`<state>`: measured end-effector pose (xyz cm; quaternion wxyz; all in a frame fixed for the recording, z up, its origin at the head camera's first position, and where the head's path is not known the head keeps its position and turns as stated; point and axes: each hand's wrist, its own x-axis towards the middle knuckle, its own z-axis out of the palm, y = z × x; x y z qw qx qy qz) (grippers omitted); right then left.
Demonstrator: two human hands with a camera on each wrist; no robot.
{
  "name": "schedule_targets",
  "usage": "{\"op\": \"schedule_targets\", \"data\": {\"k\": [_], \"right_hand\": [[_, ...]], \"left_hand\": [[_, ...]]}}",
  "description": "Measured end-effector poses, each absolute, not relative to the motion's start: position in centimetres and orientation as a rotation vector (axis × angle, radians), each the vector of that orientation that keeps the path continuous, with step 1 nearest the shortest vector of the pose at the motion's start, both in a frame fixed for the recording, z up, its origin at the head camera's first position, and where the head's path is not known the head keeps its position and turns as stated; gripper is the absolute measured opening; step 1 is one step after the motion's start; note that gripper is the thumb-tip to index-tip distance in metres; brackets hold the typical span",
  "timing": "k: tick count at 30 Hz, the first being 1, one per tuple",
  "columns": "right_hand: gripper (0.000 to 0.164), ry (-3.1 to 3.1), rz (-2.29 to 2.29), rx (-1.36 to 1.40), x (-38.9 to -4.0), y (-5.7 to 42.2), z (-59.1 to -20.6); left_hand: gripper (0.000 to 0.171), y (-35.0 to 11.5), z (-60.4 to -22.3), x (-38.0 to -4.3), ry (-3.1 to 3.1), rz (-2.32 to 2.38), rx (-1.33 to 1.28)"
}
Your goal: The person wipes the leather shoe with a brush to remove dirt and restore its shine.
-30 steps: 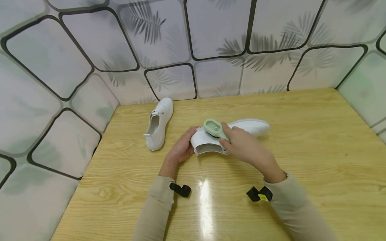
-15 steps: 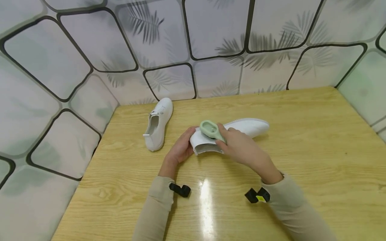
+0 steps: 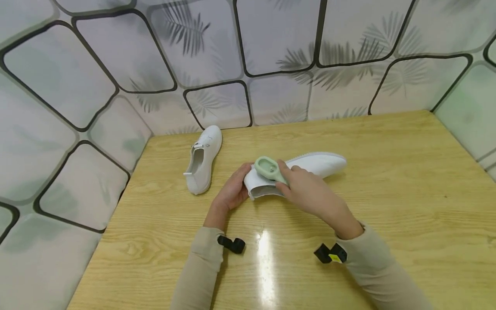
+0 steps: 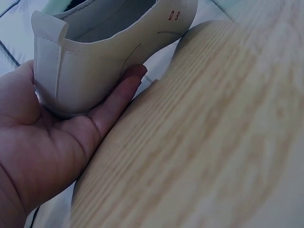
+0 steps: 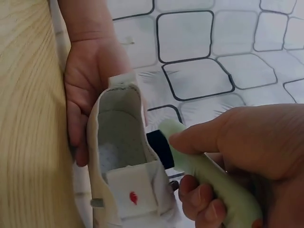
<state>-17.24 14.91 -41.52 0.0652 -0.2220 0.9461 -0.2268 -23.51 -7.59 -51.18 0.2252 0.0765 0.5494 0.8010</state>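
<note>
A white shoe (image 3: pixel 323 163) lies on its side, its opening facing me and its toe pointing right. My left hand (image 3: pixel 232 188) grips it by the heel; in the left wrist view, fingers (image 4: pixel 111 102) run beneath the sole and the thumb is mostly hidden. My right hand (image 3: pixel 314 191) holds a pale green scrub brush (image 3: pixel 265 167) by its handle. Dark bristles (image 5: pixel 160 148) touch the shoe's side near the heel, as the right wrist view shows. Part of the shoe's middle is hidden behind the right hand.
A second white shoe (image 3: pixel 204 159) stands upright on the wooden table (image 3: pixel 407 206), left of the hands. Patterned cloth walls (image 3: pixel 283 99) border the table at the back and both sides. Each wrist carries a small black camera.
The brush and my right hand have slid slightly left along the shoe toward the heel. My left hand and the second shoe stay where they were.
</note>
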Motion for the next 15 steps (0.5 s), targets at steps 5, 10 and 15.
{"op": "schedule_targets", "data": {"k": [5, 10, 15], "right_hand": [[0.062, 2.839, -0.677, -0.686, -17.0, 15.9, -41.1], [0.063, 2.850, -0.694, -0.652, -17.1, 15.7, -41.3], [0.062, 2.815, -0.673, -0.716, -16.8, 14.9, -41.3]], "left_hand": [[0.034, -7.7, -51.2, -23.6, 1.532, 2.187, 0.206], [0.040, -7.7, -51.0, -23.6, 1.520, 2.186, 0.173], [0.042, -7.7, -50.9, -23.6, 1.512, 2.178, 0.162]]}}
